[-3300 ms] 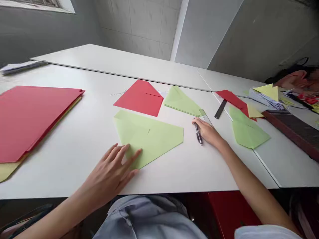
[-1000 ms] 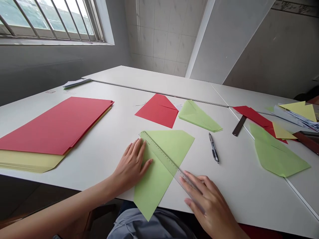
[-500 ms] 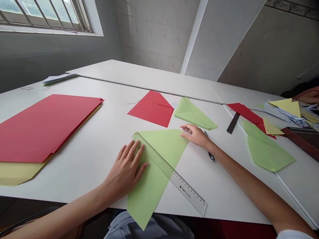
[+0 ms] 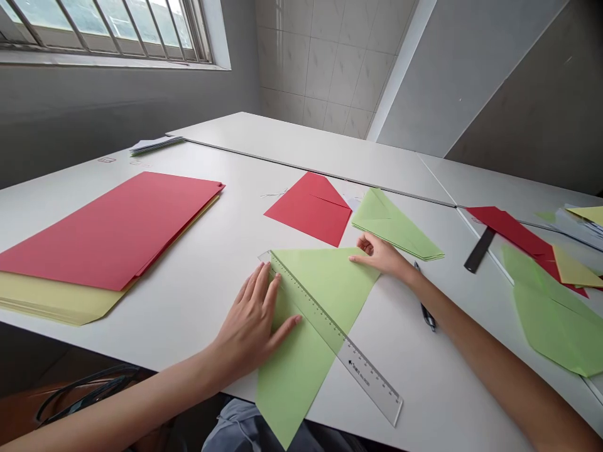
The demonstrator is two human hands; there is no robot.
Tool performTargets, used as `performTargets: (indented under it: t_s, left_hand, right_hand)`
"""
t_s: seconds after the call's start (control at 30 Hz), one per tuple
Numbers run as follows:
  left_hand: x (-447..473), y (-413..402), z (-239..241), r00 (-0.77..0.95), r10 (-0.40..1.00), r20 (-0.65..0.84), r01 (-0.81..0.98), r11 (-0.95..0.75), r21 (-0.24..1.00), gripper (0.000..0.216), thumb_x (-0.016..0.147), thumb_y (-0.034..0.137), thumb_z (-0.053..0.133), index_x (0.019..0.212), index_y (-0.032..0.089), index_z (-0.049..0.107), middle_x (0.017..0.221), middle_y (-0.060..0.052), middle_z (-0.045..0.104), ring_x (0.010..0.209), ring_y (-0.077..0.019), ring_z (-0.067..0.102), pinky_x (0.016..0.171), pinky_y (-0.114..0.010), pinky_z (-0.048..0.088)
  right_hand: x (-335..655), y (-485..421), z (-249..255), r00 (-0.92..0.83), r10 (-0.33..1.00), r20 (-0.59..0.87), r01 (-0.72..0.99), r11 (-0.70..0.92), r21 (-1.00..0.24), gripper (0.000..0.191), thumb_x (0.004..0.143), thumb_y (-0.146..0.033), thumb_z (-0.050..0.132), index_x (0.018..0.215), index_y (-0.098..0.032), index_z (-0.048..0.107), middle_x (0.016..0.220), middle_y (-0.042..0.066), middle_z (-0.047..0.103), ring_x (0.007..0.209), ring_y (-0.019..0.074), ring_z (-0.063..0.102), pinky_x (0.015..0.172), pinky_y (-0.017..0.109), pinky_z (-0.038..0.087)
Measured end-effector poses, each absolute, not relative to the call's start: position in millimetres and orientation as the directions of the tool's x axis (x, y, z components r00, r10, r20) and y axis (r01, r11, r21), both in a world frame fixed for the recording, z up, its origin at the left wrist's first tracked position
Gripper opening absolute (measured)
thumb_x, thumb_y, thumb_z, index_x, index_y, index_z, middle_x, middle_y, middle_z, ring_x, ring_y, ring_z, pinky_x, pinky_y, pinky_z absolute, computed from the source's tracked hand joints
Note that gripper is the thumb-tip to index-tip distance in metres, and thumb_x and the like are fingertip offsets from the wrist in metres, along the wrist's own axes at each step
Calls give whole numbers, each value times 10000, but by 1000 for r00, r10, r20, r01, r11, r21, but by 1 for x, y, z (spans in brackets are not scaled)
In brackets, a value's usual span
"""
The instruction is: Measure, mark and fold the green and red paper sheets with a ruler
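Pressing transparent ruler (image 4: 330, 331) on green paper (image 4: 325, 276) with flat left hand (image 4: 254, 320), curling right hand (image 4: 379, 255) at far edge, unclear if pinching; probably light, easily creased, best gripped there

Daylight comes in through the window (image 4: 117, 28), past the far left edge of the desk (image 4: 384, 329). The desk top looks bright, but under its near edge it is dark. Shadows are soft. The right-hand wall (image 4: 546, 100) is dim. Small words on the ruler (image 4: 330, 333) look fuzzy.
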State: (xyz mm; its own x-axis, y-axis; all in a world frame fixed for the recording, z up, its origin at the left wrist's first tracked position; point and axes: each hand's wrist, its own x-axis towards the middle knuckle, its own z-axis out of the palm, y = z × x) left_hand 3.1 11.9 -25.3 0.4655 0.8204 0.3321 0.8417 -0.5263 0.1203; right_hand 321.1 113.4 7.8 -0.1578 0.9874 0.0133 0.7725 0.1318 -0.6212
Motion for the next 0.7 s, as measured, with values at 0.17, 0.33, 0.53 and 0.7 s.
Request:
performTargets:
  t_s: [0.17, 0.33, 0.53, 0.7]
  left_hand:
    - [4, 14, -25, 475, 816, 328, 839, -533, 110, 746, 957, 609, 424, 1466, 79, 298, 1575, -266, 260, 1467, -401, 259, 1142, -583, 346]
    - [4, 14, -23, 485, 816, 314, 839, -535, 97, 731, 957, 603, 428, 1448, 71, 327, 1570, -268, 269, 1466, -404, 257, 1131, -576, 363]
    - [4, 13, -21, 487, 820, 301, 840, -534, 97, 727, 957, 599, 430, 1445, 70, 333, 1576, -262, 258, 1470, -401, 246, 1141, -566, 350]
    - [4, 14, -23, 481, 825, 296, 838, -532, 121, 714, 961, 584, 425, 1444, 65, 350, 1571, -262, 268, 1471, -404, 241, 1144, -571, 333]
  right_hand:
    - [322, 110, 20, -175, 982, -74, 699, 71, -712, 308, 821, -431, 614, 1040, -220, 570, 778, -11, 680, 761, 187, 646, 713, 318, 500]
    - [321, 94, 53, -298, 939, -171, 615, 51, -787, 431, 864, -537, 586, 1085, -185, 699, 946, 63, 756, 933, 270, 707, 808, 368, 553]
    - [308, 60, 87, -718, 657, -229, 423, 150, -894, 659, 955, -713, 294, 1447, -318, 485, 1512, -20, 474, 1435, 256, 383, 1146, 470, 366]
    - [274, 54, 50, -738, 665, -118, 414, 307, -857, 635, 1027, -599, 125, 1553, -271, 263, 1605, -21, 293, 1478, 178, 283, 1206, 405, 287]
